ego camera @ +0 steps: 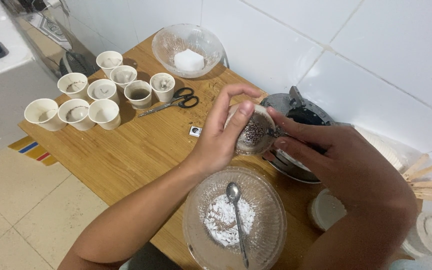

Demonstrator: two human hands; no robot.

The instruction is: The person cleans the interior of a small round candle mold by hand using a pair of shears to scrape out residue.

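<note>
Both hands, left (216,142) and right (326,160), clamp one paper cup (252,131) at frame centre, mouth tilted toward the camera.

Home kitchen corner: tiled wall (366,75), tiled floor (21,200), wooden table (141,145) w/ bowls, cups.

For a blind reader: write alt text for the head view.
Two bare hands, left hand and right hand, hold a small white paper cup of dark speckled filling over a wooden table. Below sits a clear glass bowl with a metal spoon.
</note>
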